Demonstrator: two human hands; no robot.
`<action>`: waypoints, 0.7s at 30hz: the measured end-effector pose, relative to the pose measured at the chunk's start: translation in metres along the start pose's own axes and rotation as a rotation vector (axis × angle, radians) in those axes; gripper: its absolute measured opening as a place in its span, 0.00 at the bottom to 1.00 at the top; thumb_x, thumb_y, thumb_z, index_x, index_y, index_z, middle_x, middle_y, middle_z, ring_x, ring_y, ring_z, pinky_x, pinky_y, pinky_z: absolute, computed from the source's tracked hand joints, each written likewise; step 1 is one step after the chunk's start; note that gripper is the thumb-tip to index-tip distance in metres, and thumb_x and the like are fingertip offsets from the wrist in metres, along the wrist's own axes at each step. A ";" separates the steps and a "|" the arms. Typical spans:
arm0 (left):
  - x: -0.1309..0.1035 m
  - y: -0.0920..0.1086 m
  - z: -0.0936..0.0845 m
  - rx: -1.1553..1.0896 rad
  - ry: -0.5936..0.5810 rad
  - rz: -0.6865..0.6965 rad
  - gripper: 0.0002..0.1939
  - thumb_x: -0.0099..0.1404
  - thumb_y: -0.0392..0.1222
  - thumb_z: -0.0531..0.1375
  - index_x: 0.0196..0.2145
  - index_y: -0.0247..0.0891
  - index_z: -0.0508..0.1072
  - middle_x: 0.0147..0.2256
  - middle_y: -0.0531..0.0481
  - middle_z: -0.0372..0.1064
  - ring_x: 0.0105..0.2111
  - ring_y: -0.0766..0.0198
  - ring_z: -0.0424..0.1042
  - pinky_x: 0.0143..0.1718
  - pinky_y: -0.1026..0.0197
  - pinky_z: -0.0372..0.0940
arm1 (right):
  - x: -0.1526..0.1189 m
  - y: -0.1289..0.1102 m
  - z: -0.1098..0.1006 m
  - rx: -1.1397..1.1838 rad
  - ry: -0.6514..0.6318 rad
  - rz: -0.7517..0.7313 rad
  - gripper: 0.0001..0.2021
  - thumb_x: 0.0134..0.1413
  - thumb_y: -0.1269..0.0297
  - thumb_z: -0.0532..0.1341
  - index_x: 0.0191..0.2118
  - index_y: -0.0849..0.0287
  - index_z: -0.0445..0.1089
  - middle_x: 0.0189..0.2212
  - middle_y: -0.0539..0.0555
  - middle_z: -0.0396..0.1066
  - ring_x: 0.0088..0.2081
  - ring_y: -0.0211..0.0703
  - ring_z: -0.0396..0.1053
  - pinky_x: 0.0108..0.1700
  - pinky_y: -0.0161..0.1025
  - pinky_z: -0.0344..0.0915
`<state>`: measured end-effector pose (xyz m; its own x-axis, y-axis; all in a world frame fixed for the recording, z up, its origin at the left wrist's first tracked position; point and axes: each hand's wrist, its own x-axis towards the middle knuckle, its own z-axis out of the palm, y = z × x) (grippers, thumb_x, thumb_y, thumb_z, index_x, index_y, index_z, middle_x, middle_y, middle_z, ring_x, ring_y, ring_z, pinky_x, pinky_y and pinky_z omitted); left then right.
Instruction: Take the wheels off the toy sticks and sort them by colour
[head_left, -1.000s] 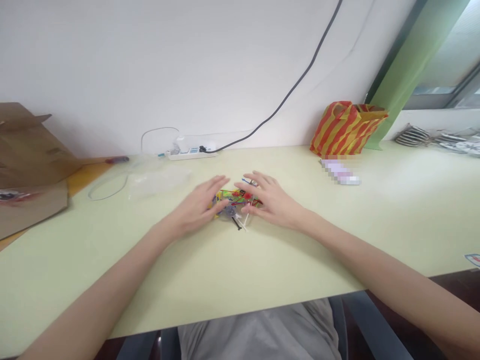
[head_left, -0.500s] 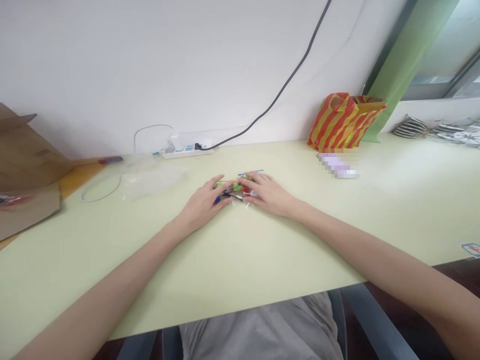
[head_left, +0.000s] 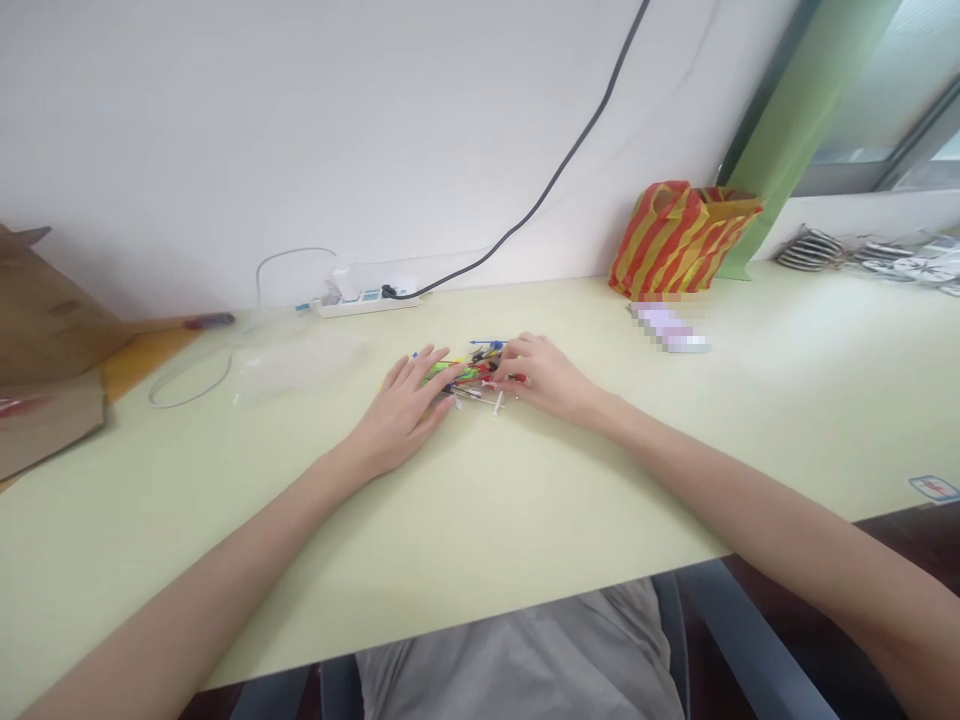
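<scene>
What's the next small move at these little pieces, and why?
I'd probably ease the left hand slightly outward: its spread fingers hide part of the colourful pieces, while the right hand has its fingers curled at their other side.

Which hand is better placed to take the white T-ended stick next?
Right, likely: right hand has bent fingers beside the T-ended stick; left hand covers the left of the pile.

both hands, left (head_left: 405, 412) and right (head_left: 541, 378), touch a pile of small colourful pieces (head_left: 474, 374) on the table (head_left: 465, 520).
</scene>
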<state>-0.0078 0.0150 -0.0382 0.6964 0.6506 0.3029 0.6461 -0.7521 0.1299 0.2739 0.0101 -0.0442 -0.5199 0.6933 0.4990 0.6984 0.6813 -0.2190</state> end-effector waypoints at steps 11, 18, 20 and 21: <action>-0.001 0.017 -0.010 -0.010 0.323 0.121 0.14 0.75 0.49 0.60 0.55 0.45 0.73 0.56 0.43 0.76 0.64 0.49 0.69 0.65 0.43 0.62 | -0.004 -0.061 -0.008 0.415 0.361 0.178 0.14 0.70 0.55 0.63 0.34 0.55 0.78 0.33 0.55 0.78 0.35 0.46 0.73 0.40 0.43 0.68; -0.005 0.026 -0.008 -0.184 0.334 0.066 0.12 0.73 0.49 0.61 0.51 0.44 0.73 0.48 0.45 0.78 0.50 0.53 0.76 0.54 0.49 0.69 | -0.002 -0.090 -0.005 0.900 0.179 0.398 0.15 0.67 0.52 0.64 0.35 0.58 0.77 0.30 0.53 0.79 0.32 0.41 0.75 0.36 0.39 0.68; -0.005 0.026 -0.008 -0.250 0.312 0.096 0.10 0.74 0.46 0.60 0.50 0.44 0.74 0.48 0.46 0.78 0.50 0.55 0.76 0.54 0.51 0.69 | -0.002 -0.087 -0.007 0.943 0.127 0.433 0.18 0.66 0.48 0.65 0.34 0.59 0.76 0.26 0.52 0.76 0.29 0.39 0.71 0.33 0.37 0.65; -0.005 0.026 -0.008 -0.278 0.298 0.112 0.09 0.75 0.45 0.60 0.49 0.44 0.75 0.48 0.45 0.78 0.50 0.55 0.76 0.54 0.52 0.70 | -0.002 -0.085 -0.007 0.953 0.090 0.450 0.19 0.66 0.47 0.64 0.33 0.60 0.76 0.25 0.52 0.75 0.27 0.38 0.69 0.30 0.36 0.63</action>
<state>0.0029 -0.0093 -0.0285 0.6102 0.5348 0.5845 0.4345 -0.8428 0.3176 0.2192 -0.0510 -0.0207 -0.2437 0.9344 0.2599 0.1226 0.2955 -0.9475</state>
